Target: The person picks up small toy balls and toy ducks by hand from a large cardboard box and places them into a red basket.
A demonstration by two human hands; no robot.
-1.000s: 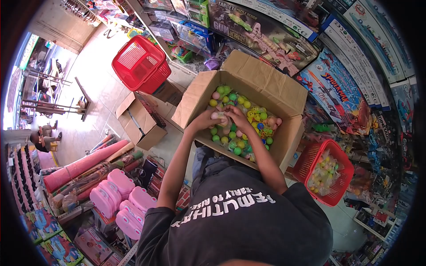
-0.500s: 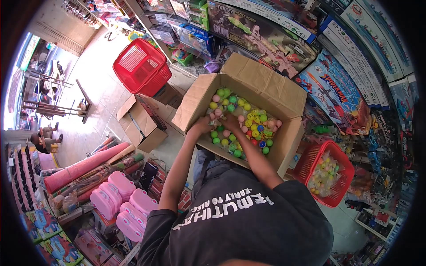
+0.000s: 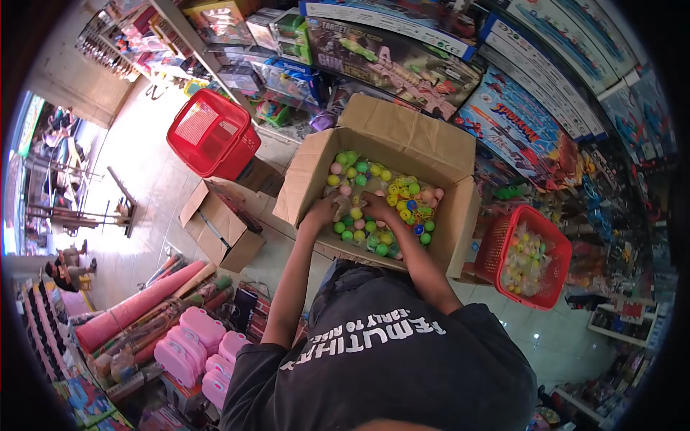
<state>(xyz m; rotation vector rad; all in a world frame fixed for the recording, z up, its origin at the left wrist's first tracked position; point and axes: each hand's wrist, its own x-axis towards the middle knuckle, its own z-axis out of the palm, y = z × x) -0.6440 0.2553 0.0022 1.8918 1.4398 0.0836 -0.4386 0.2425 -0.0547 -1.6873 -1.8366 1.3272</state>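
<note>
An open cardboard box (image 3: pixel 406 122) holds several small balls (image 3: pixel 382 249) in green, yellow, pink and blue, some in clear plastic bags. Both of my hands are inside it, near its left side. My left hand (image 3: pixel 321 210) is among the bagged balls, fingers bent and partly hidden by the hand itself. My right hand (image 3: pixel 376 206) lies a little to its right, at the same plastic, with its fingertips hard to make out. Yellow balls in netting (image 3: pixel 404 190) lie right of my right hand.
A red basket (image 3: pixel 208 129) stands at the upper left, above a smaller open carton (image 3: pixel 219 226). Another red basket (image 3: pixel 557 269) at the right holds bagged balls. Boxed toys (image 3: pixel 392 61) line the far side; pink cases (image 3: pixel 188 345) and rolls (image 3: pixel 140 305) are at the lower left. A person sits far left.
The view has shifted, so the shelves and baskets appear displaced. My hands have moved slightly apart among the balls, and fewer balls show between them.
</note>
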